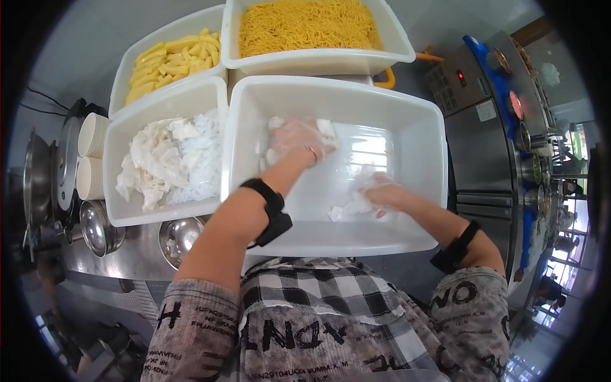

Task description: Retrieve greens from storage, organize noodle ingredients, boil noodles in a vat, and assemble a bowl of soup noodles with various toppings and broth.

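Observation:
Both my hands, in thin clear gloves, are inside a large white plastic tub (pixel 410 129). My left hand (pixel 296 136) presses down near the tub's far left, with white soft pieces (pixel 327 128) showing around its fingers. Whether those fingers close on them is blurred. Towards the front right, my right hand (pixel 384 191) grips a soft white clump (pixel 351 208) that trails to the left along the tub floor. The clump looks like wet rice noodle, but I cannot be sure. Light reflects off the wet-looking base.
At left, another tub (pixel 164 217) holds white sheets and noodles (pixel 157 157). Behind are yellow strips (pixel 176 62) and yellow noodles (pixel 308 26) in tubs. Paper bowls (pixel 91 176), metal bowls (pixel 179 238) and a steel counter (pixel 138 260) sit left; a steel cabinet (pixel 479 153) stands right.

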Demonstrator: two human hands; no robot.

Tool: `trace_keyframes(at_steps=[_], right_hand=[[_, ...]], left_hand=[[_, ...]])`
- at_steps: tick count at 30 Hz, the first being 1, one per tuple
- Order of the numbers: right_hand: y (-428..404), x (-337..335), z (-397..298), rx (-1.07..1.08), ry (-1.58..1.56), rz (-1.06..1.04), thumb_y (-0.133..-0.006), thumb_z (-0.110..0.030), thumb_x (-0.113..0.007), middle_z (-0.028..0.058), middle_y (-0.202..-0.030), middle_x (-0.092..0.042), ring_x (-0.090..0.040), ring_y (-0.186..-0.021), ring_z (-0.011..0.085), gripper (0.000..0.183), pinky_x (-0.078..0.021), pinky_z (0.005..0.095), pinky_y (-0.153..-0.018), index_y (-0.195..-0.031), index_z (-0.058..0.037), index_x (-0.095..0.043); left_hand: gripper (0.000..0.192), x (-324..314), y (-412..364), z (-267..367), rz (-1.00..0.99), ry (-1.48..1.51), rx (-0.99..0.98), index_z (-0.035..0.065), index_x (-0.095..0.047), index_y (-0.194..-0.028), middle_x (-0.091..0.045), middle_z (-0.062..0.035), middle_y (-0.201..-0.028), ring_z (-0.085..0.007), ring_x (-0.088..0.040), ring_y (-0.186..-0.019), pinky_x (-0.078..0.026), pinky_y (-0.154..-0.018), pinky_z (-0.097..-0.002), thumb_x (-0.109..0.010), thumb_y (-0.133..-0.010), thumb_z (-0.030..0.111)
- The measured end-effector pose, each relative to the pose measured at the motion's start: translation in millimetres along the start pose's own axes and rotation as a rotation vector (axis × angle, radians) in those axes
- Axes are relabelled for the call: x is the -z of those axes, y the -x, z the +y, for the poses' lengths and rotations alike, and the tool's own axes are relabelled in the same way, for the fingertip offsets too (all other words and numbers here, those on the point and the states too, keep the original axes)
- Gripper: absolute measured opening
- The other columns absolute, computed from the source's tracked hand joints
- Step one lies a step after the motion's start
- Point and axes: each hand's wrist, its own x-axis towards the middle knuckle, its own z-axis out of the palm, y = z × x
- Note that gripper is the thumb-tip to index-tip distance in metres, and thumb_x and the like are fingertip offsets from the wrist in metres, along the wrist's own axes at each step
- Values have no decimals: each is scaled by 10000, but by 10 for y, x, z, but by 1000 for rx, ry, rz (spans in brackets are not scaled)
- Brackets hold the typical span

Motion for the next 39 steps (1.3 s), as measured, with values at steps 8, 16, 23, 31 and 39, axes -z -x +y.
trace_keyframes(at_steps=[8, 16, 23, 31, 39], right_hand=[[-414, 93, 145, 749, 996, 227, -720, -198, -519, 169, -1031, -497, -484, -958, 271, 358, -390, 322, -824, -1036, -35, -471], [-328, 319, -194, 523, 911, 559, -682, -168, -552, 167, -1143, -426, -350, -1109, 293, 513, -401, 349, -824, -1157, -64, -390], [-634, 380, 50, 726, 652, 443, -652, -32, -527, 144, -825, -516, -529, -830, 252, 504, -450, 337, -649, -1127, -79, -364], [504, -233, -1466, 587, -273, -314, -627, -50, -549, 84, -746, -503, -501, -588, 151, 450, -417, 271, -513, -1054, -33, -407], [709, -1538, -3021, 953, -228, -871, -724, -224, -522, 101, -819, -530, -521, -661, 171, 402, -439, 282, -549, -1063, -41, -407]], left_hand=[[357, -278, -28, -475, -214, -423, -405, 141, -516, -1050, -485, -122, -1036, -277, -483, -923, -403, -783, -365, -534, -707, 236], [388, -472, 143, -689, 3, 277, -470, 124, -457, -1097, -426, -129, -1120, -290, -476, -937, -413, -769, -362, -517, -739, 262], [464, -234, 82, -464, -279, -344, -352, 155, -441, -1094, -481, -105, -1055, -223, -453, -1033, -461, -744, -313, -598, -662, 99], [403, 805, 618, -968, -328, 826, -308, 121, -476, -967, -517, -49, -858, -149, -486, -781, -417, -684, -268, -616, -590, 97], [464, 1438, 1408, -2705, 132, 892, -81, 78, -459, -1036, -532, -76, -913, -145, -503, -804, -425, -704, -266, -611, -600, 121]])
